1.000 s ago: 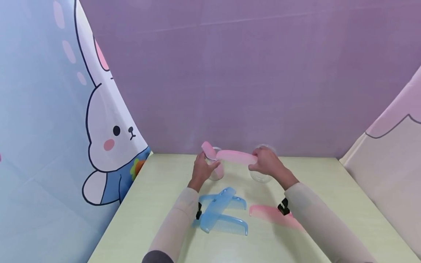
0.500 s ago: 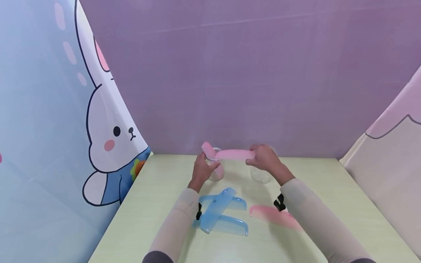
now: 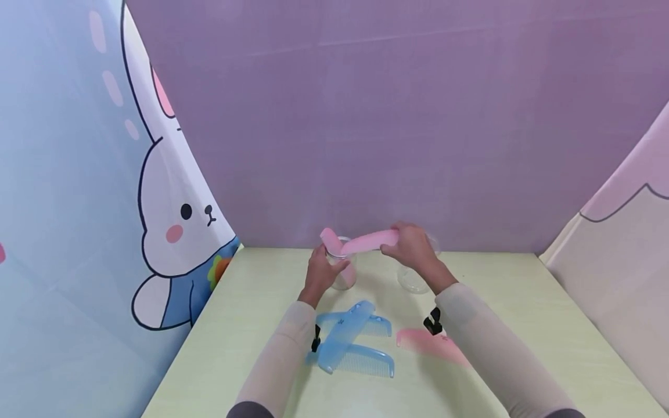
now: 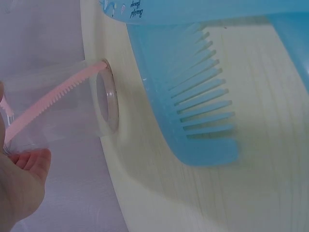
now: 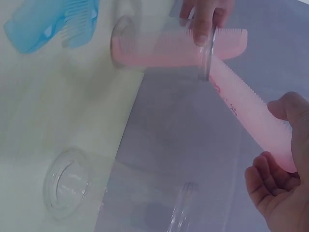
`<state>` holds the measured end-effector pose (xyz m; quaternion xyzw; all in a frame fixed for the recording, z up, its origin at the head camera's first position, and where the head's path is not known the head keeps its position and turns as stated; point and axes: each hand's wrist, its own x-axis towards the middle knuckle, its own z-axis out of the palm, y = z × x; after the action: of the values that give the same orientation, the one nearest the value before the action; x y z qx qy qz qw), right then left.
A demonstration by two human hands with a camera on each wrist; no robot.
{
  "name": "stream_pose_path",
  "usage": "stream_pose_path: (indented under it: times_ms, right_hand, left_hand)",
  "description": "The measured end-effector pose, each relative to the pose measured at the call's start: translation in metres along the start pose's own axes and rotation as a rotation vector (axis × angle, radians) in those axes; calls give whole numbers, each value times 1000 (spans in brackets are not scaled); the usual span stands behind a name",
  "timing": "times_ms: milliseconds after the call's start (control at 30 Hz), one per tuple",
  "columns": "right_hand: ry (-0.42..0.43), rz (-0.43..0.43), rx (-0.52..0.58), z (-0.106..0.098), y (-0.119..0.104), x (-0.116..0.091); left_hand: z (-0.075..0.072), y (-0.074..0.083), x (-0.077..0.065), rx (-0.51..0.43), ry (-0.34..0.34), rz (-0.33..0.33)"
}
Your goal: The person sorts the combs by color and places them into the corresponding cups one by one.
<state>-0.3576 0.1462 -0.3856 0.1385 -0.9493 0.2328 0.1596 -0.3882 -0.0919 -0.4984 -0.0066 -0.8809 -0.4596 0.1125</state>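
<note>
My left hand point(image 3: 320, 271) grips a clear plastic jar point(image 4: 110, 104) standing at the back of the table. One pink comb point(image 4: 58, 93) leans diagonally inside it, its end sticking out above the rim. With my right hand point(image 3: 416, 248) I pinch a second pink comb point(image 3: 370, 241) by one end, thumb on one side and fingers on the other. That comb slants down to the left, and its far end is right at the jar's mouth, as the right wrist view also shows.
Another clear jar point(image 3: 413, 281) stands to the right, partly behind my right hand. Several blue combs point(image 3: 347, 337) lie overlapping in front of the gripped jar. A pink comb point(image 3: 431, 344) lies beside them, partly under my right forearm. A purple backdrop point(image 3: 387, 128) rises behind the table.
My right hand has moved left and slightly up. The comb in it has gone from nearly level to slanting down toward the jar's mouth. My left hand stays on the jar.
</note>
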Motion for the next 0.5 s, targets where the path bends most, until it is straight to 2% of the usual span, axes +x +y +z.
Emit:
stream_pose_path:
  times_ms: [167,267,367,500]
  right_hand:
    - [74,4,62,6,-13,9]
    - [87,15,105,10,-21,15]
    - [74,15,174,13,-30,21]
    - [5,-7,304,16,-40,29]
  left_hand:
    - [-1,-1,0,-1,-3,-4]
    - [0,-2,1,-10,-10,-9]
    - [0,-4,2,-8,-15,-12]
    - [1,-5,3,6,-12,-5]
